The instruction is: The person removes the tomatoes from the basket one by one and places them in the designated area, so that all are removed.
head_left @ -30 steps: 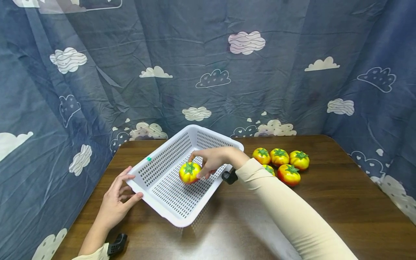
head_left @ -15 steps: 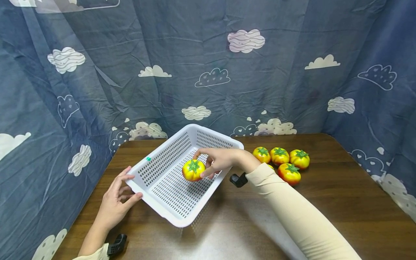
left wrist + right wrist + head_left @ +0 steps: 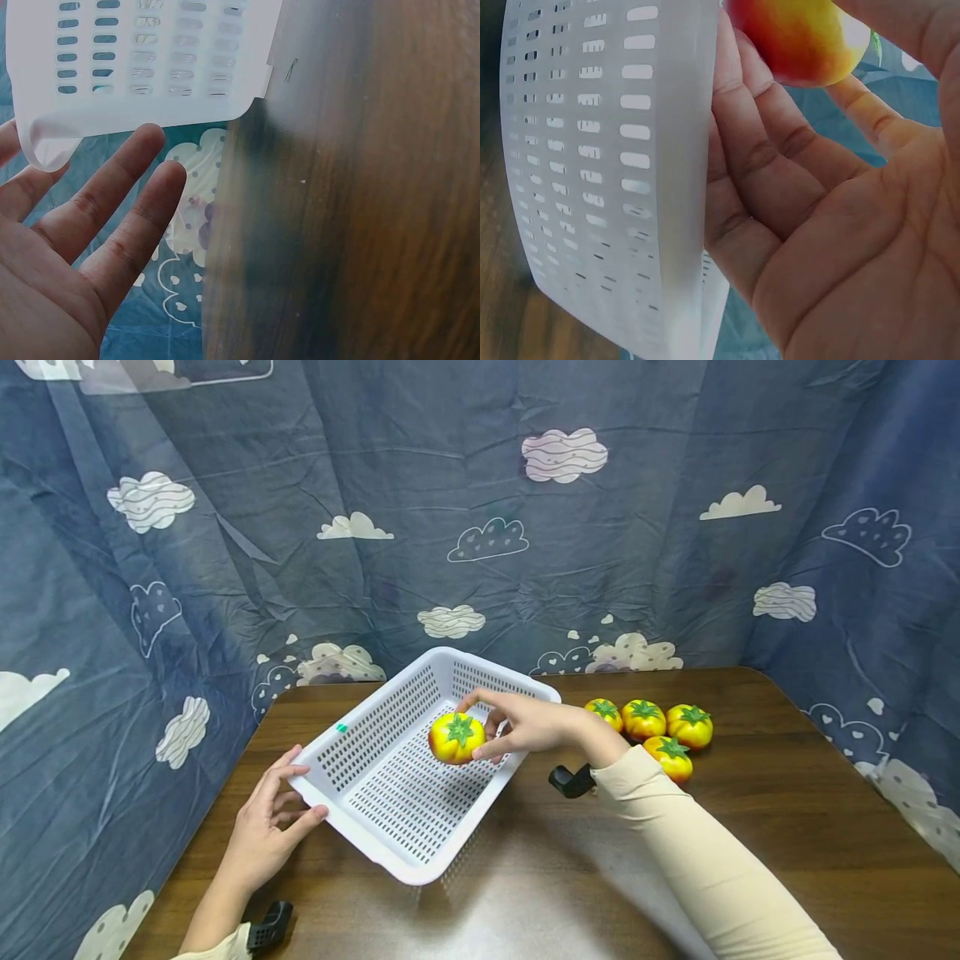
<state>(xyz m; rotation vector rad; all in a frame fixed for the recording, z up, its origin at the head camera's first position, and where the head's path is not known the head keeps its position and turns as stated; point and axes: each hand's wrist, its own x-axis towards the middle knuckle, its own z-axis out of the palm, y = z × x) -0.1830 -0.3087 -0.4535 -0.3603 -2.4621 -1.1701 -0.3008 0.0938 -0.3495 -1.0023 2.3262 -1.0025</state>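
Over the white perforated plastic basket (image 3: 369, 844), my right hand (image 3: 536, 723) pinches a yellow-red tomato (image 3: 452, 748) between thumb and fingers. Its green star-shaped top faces up. In the right wrist view the tomato (image 3: 799, 45) shows its red and yellow underside, and the other fingers curl beside the basket's rim (image 3: 690, 150). My left hand (image 3: 261, 831) holds the basket's near-left corner, thumb on the front rim and index finger on the side rim. From the left wrist, two fingers (image 3: 124, 206) of that hand extend below the corner.
To the right of the basket, several more tomatoes (image 3: 643, 720) sit grouped on the brown wooden table (image 3: 787, 827); the right sleeve (image 3: 697, 835) passes in front of part of the group. A dark blue cloud-patterned curtain (image 3: 630, 560) hangs behind the table.
The right hand has raised the tomato from low inside the basket and moved it up and to the right. The left hand and basket have stayed in place.
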